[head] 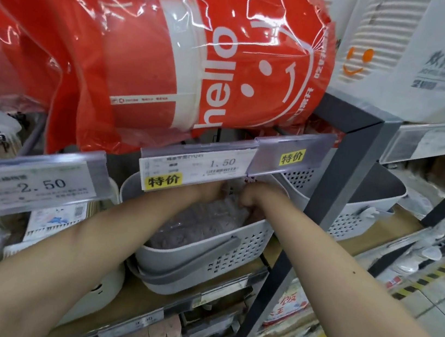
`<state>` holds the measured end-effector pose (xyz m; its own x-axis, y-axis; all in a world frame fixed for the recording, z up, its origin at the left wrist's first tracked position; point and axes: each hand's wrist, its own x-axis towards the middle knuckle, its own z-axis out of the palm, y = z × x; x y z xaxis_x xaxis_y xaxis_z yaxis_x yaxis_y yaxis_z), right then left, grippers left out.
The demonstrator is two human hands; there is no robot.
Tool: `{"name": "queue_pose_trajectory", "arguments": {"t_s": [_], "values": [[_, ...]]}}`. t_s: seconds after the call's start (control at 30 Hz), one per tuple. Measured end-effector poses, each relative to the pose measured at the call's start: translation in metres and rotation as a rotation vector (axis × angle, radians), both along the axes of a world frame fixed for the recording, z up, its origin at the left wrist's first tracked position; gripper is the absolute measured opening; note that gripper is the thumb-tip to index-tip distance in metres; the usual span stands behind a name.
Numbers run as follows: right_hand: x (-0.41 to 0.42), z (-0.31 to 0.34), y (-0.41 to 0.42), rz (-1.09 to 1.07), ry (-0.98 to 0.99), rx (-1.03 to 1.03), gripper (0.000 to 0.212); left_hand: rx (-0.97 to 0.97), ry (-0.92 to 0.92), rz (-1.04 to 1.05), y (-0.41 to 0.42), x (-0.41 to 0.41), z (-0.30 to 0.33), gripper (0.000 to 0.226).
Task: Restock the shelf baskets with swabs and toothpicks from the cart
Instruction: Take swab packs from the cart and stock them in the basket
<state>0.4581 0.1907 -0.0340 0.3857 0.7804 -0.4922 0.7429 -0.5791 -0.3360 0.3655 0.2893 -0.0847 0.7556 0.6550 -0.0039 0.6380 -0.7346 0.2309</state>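
Both hands reach into the white basket under the 1.50 price tag: left hand and right hand curled on clear packets.

You have one view only, from the camera on your head. It looks forward and down, close against the shelf, so near that the price rail at the shelf's front edge crosses mid-frame. Both forearms reach in from the bottom corners. The aisle floor shows at lower right.
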Motion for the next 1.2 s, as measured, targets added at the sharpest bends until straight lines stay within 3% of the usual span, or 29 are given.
{"name": "queue_pose_trajectory", "arguments": {"t_s": [0.13, 0.23, 0.27, 0.3, 0.37, 0.5, 0.67, 0.77, 0.93, 1.2], "values": [[-0.001, 0.004, -0.002, 0.079, -0.156, 0.046, 0.041, -0.176, -0.004, 0.042, 0.000, -0.016, 0.010, 0.009], [0.000, 0.003, -0.002, 0.126, -0.272, 0.166, 0.035, -0.260, -0.108, -0.026, -0.027, -0.040, 0.037, 0.031], [0.001, 0.001, 0.000, 0.123, -0.291, 0.214, 0.033, -0.267, -0.127, -0.016, -0.042, -0.051, 0.049, 0.021], [0.000, 0.001, -0.001, 0.121, -0.305, 0.269, 0.032, -0.236, -0.139, -0.004, -0.057, -0.062, 0.059, 0.008], [-0.004, 0.004, -0.006, 0.142, -0.274, 0.413, 0.031, -0.145, -0.133, 0.038, -0.081, -0.084, 0.073, 0.008], [-0.030, 0.008, -0.042, 0.357, -0.098, 0.731, 0.031, 0.031, -0.142, 0.150, -0.122, -0.130, 0.077, 0.039], [-0.079, -0.017, -0.092, 0.548, -0.027, 1.050, 0.033, 0.222, -0.188, 0.266, -0.191, -0.200, 0.066, 0.046], [-0.119, -0.028, -0.117, 0.606, 0.066, 1.146, 0.034, 0.229, -0.240, 0.399, -0.233, -0.251, 0.050, 0.045], [-0.206, -0.050, -0.153, 0.907, 0.222, 1.114, 0.035, 0.160, -0.407, 0.803, -0.319, -0.339, 0.019, 0.047], [-0.397, -0.102, -0.239, 1.373, 0.453, 0.708, 0.027, 0.037, -0.642, 1.540, -0.530, -0.476, -0.038, 0.018]]}}
